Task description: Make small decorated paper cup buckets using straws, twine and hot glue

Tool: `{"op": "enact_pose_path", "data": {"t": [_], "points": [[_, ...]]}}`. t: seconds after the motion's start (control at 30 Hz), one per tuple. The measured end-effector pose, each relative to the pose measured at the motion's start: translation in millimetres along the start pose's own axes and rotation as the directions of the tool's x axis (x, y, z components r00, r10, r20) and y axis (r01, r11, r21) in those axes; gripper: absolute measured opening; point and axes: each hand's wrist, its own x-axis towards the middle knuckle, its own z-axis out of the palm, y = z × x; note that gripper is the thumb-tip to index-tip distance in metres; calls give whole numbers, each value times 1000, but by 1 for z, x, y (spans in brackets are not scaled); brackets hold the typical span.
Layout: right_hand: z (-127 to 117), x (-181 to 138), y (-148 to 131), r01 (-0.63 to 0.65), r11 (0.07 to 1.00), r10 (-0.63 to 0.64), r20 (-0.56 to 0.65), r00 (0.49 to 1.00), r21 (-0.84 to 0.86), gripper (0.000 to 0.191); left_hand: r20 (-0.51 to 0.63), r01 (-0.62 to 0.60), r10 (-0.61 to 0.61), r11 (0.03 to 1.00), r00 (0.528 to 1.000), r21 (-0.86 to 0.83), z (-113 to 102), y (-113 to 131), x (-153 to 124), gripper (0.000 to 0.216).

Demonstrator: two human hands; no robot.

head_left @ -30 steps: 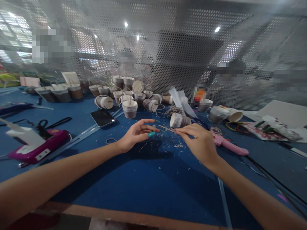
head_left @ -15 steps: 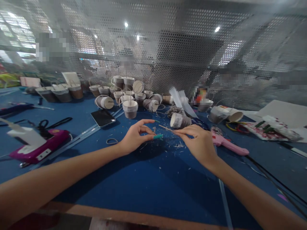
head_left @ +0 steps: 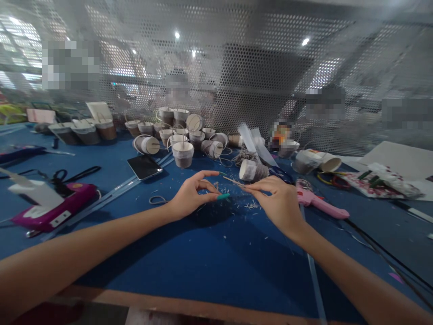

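Note:
My left hand (head_left: 193, 195) hovers over the middle of the blue table (head_left: 199, 266). Its thumb and index finger, with long green nails, are spread apart with nothing visible gripped between them. Opposite it, my right hand (head_left: 277, 198) pinches a thin beige length of cord (head_left: 232, 181) between thumb and fingers. The free end of the cord points left, toward the gap between my left fingertips. Small pale scraps (head_left: 251, 205) lie scattered beneath both hands. Just behind my right hand, a cord-wrapped paper cup (head_left: 248, 170) rests on its side.
Many small wrapped cups with handles (head_left: 183, 155) stand or lie at the back. A phone (head_left: 145, 167) and a purple power strip (head_left: 64, 210) are on the left. To the right are a pink glue gun (head_left: 323, 206) and its cable. A perforated metal screen (head_left: 203, 58) rises behind.
Both hands keep nearly the same pose, and the cord stays pinched in my right hand. The whole view has shifted very slightly.

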Motion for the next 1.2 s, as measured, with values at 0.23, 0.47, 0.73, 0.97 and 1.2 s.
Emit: {"op": "enact_pose_path", "data": {"t": [0.23,0.47,0.73,0.97,1.2], "points": [[-1,0,-4,-11,999,12,-14,1000,42,9,-14,7,-7,1000,1000,-5,0,5,-2,59],[2,0,-1,8,996,-5,-45,999,84,10,-9,18,-18,1000,1000,-7,1,4,-1,61],[1,1,-5,24,991,-21,-23,1000,132,10,-2,31,-31,999,1000,-9,1,4,-1,62],[1,1,-4,42,992,-38,-39,999,119,13,3,27,-27,999,1000,-44,2,6,-2,63],[0,2,-8,125,988,-122,-39,992,87,11,11,47,-46,995,999,-90,1,4,-1,61]]}}
